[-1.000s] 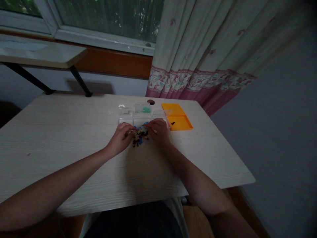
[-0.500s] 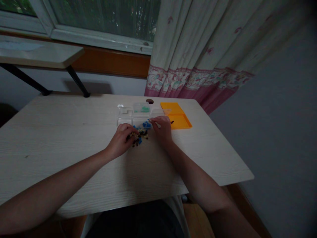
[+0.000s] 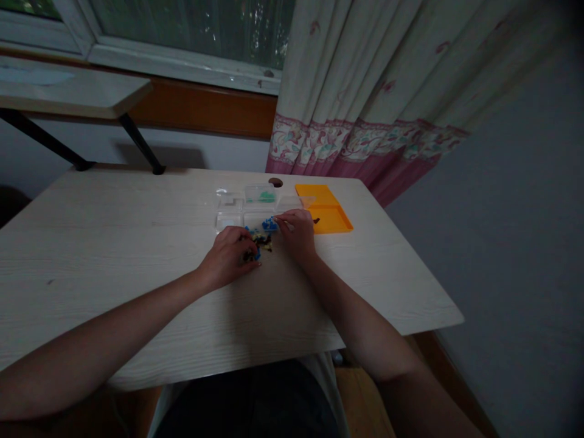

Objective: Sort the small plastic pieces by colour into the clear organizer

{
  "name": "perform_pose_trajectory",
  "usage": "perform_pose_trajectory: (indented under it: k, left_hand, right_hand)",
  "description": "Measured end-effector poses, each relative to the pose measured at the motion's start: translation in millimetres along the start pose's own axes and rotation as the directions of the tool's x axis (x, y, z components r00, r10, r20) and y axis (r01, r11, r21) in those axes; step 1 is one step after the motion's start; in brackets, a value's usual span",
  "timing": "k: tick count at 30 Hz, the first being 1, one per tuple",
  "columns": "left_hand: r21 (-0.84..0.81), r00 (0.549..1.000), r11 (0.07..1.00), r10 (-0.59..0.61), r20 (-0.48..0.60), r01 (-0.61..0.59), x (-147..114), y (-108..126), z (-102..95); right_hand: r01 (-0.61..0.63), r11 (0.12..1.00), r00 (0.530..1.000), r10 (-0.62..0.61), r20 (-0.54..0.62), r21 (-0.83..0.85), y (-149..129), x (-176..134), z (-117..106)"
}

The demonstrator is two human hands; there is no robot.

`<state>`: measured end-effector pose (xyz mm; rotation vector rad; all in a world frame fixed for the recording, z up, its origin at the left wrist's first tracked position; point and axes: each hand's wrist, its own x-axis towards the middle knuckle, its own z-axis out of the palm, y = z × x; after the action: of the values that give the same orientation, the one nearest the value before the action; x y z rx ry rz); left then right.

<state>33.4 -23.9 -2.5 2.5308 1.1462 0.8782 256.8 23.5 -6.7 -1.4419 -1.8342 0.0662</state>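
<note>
Two compartments of my clear plastic tray (image 3: pixel 229 214) stocked: small blue pieces (image 3: pixel 269 224), small green pieces (image 3: pixel 267 196) | left outside: mixed dark, yellow and blue heap (image 3: pixel 265 243) on pale wood-grain worktop (image 3: pixel 159 255) | my left hand (image 3: pixel 229 254) curls over the heap, grip hidden | my right hand (image 3: pixel 297 232), fingertips close together by the blue pieces, hold unclear
</note>
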Motion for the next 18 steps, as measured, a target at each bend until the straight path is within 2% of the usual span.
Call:
perform_pose_trajectory:
  k: [7, 18]
  left_hand:
    - [0.009, 0.999, 1.000, 0.011, 0.041, -0.011, -0.5, -1.5, 0.8]
    - [0.035, 0.999, 0.999, 0.022, 0.043, -0.024, -1.0, -0.9, 1.6]
  right_hand:
    - [0.009, 1.000, 1.000, -0.009, 0.010, -0.003, 2.9, 1.3, 1.8]
    - [0.044, 0.999, 0.998, -0.043, -0.035, 0.026, 3.7, 1.1, 2.8]
